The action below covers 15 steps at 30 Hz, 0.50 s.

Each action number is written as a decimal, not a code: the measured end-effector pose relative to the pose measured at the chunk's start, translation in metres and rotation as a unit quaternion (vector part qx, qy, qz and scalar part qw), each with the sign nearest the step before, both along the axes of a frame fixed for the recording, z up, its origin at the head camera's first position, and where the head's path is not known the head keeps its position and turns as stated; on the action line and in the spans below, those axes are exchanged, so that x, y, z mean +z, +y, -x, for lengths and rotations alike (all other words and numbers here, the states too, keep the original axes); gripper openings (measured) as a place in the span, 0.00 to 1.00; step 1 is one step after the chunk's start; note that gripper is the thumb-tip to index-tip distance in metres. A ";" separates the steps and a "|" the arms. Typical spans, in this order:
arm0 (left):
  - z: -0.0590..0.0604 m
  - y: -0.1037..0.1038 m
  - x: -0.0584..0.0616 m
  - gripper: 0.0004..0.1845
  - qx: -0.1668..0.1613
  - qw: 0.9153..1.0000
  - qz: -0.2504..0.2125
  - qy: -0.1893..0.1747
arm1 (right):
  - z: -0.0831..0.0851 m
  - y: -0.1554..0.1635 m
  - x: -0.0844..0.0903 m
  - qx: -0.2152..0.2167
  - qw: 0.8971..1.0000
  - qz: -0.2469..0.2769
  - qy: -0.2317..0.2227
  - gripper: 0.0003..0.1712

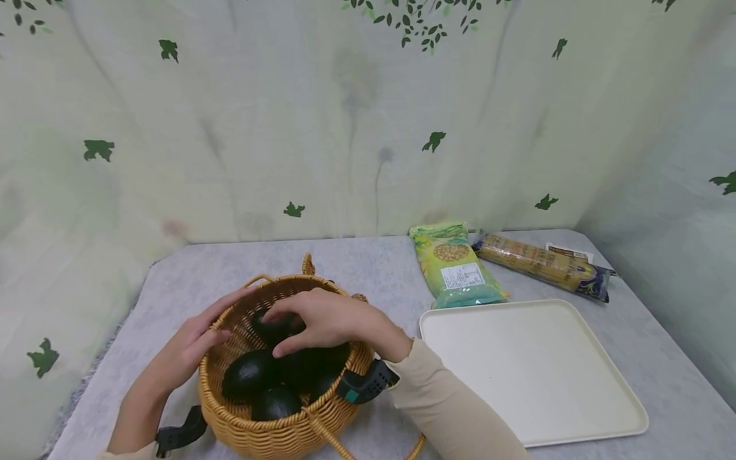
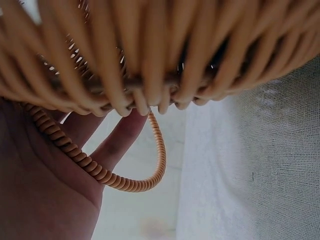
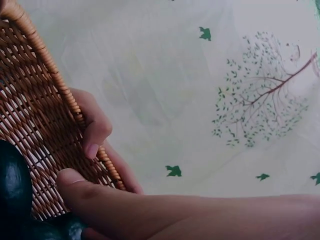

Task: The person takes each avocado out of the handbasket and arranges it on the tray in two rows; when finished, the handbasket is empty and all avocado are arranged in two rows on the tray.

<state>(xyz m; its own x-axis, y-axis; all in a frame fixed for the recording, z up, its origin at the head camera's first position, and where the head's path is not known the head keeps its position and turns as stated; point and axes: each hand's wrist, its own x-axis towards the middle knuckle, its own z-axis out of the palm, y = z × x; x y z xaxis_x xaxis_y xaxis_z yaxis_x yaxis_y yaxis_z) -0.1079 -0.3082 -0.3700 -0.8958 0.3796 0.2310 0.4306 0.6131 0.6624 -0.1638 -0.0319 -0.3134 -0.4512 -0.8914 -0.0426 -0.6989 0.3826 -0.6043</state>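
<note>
Avocados (image 1: 253, 374) lie in the basket (image 1: 276, 434) directly under the right hand (image 1: 324, 322), whose fingers curl onto the topmost one; the left hand (image 1: 186, 351) grips the rim beside them.

My grey-clothed table (image 1: 368, 262) carries a wicker basket (image 1: 276, 428), a white tray (image 1: 529, 370) beside it, and behind the tray a green packet (image 1: 457, 265) and a cracker sleeve (image 1: 540, 263).

basket (image 1: 276, 421) left, avocados (image 1: 250, 375) in it | tray (image 1: 535, 370) right | two packets (image 1: 457, 265), seemingly, behind tray
</note>
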 end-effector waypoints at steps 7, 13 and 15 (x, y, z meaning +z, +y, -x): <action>-0.002 -0.001 -0.001 0.34 0.001 1.000 0.001 0.004 | -0.002 -0.005 0.002 -0.002 0.999 -0.045 -0.004 0.30; -0.001 -0.001 0.001 0.32 -0.003 1.000 -0.008 -0.004 | -0.003 -0.006 0.000 0.008 0.998 -0.063 0.010 0.30; -0.001 -0.001 0.001 0.32 -0.002 1.000 -0.007 -0.005 | -0.004 -0.007 -0.001 0.010 0.997 -0.070 0.018 0.29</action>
